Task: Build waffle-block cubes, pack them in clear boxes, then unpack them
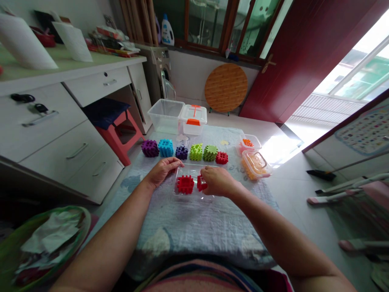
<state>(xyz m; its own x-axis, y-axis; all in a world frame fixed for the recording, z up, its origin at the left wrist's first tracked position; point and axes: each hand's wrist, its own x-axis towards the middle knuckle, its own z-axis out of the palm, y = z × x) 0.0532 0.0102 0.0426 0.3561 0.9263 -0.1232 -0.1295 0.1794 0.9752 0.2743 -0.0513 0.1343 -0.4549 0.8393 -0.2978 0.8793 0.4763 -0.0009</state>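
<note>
My left hand (163,171) pinches the far left corner of a clear plastic container (194,196) on the cloth-covered table. Inside it, toward the left, sits an open red block frame (185,191) with toothed edges. My right hand (219,181) is closed on a red toothed block piece (200,183) with a grid face, at the container's right half; the fingers hide part of it. Beyond the container stands a row of toothed cubes: purple (150,148), light blue (165,148), dark violet (181,152), lime (196,152), green (210,153) and red (221,157).
At the table's far edge stand a clear bin (165,121) and a lidded box (193,126) with orange latches. On the right are a tub of orange pieces (249,142) and a lidded orange-filled container (257,165). A stool (118,125) and green basket (86,227) are left.
</note>
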